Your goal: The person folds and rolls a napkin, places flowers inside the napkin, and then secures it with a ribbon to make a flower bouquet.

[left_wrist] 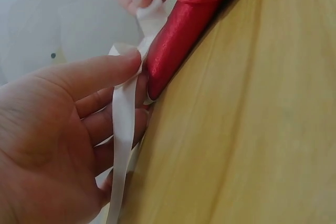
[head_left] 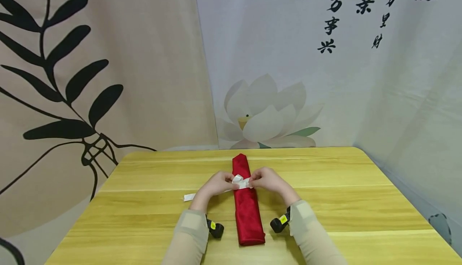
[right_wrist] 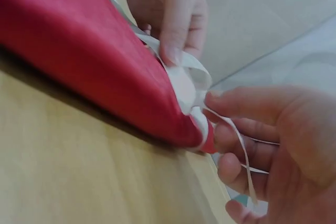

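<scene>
A long red fabric roll lies lengthwise on the table with a white ribbon around its upper part. My left hand is at the roll's left side, pinching the ribbon between thumb and fingers. From the right side, my right hand pinches another part of it. In the right wrist view, the ribbon forms a loop beside the roll, and a thin tail hangs past my right fingers. The left wrist view shows a ribbon tail running down across my left palm.
The wooden table has its far edge just beyond the roll's top. Behind it hangs a pale cloth backdrop with leaves, a lotus and written characters. Black wrist cameras sit under both wrists, close above the tabletop.
</scene>
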Tool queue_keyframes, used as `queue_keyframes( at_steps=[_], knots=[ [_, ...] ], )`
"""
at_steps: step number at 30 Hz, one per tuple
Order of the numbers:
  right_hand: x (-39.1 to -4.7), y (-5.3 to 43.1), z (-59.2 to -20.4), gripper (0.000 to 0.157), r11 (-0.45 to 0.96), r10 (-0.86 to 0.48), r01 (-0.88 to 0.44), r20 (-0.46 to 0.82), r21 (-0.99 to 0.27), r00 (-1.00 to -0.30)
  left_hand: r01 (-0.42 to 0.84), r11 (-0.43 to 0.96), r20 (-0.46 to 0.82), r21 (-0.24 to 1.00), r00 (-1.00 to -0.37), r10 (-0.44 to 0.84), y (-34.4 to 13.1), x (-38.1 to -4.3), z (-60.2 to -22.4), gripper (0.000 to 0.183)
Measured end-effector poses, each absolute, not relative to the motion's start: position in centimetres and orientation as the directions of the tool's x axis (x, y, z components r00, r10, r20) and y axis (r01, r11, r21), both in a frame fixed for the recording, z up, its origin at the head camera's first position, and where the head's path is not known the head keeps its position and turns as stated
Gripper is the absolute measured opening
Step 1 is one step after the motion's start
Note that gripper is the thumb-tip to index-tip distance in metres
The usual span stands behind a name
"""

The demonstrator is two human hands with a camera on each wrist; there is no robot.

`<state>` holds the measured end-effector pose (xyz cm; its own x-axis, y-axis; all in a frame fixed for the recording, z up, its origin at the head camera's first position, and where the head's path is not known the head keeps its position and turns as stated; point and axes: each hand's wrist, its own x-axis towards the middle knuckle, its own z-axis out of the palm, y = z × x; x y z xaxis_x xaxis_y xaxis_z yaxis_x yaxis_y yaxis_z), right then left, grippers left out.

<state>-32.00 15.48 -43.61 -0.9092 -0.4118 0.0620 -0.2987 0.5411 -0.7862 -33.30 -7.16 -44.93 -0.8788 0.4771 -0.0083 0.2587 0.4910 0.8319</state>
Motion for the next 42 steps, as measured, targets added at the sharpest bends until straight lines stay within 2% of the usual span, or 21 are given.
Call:
queue_keyframes(
  at_steps=[14, 26, 31, 42],
  knots=[
    [-32.2, 17.0, -43.1, 0.005, 0.584, -0.321, -0.278, 0.097, -0.763, -0.942, 0.246, 0.510, -0.042, 0.824, -0.871, 0.489, -7.3, -33.1, -44.4, 0.013],
    [-32.0, 15.3, -43.2, 0.005, 0.552, -0.364, -0.298, 0.096, -0.779, -0.926, 0.208, 0.514, -0.074, 0.832, -0.877, 0.475, -7.2, -33.2, -44.4, 0.021],
    [-32.0, 14.4, -43.6, 0.004, 0.548, -0.410, -0.349, 0.119, -0.760, -0.904, 0.215, 0.500, -0.066, 0.839, -0.871, 0.486, -7.1, -33.1, -44.3, 0.023],
    [-31.7, 13.6, -44.2, 0.005, 0.536, -0.436, -0.369, 0.126, -0.759, -0.891, 0.231, 0.530, -0.054, 0.816, -0.883, 0.467, -7.0, -33.0, -44.5, 0.018]
  ],
)
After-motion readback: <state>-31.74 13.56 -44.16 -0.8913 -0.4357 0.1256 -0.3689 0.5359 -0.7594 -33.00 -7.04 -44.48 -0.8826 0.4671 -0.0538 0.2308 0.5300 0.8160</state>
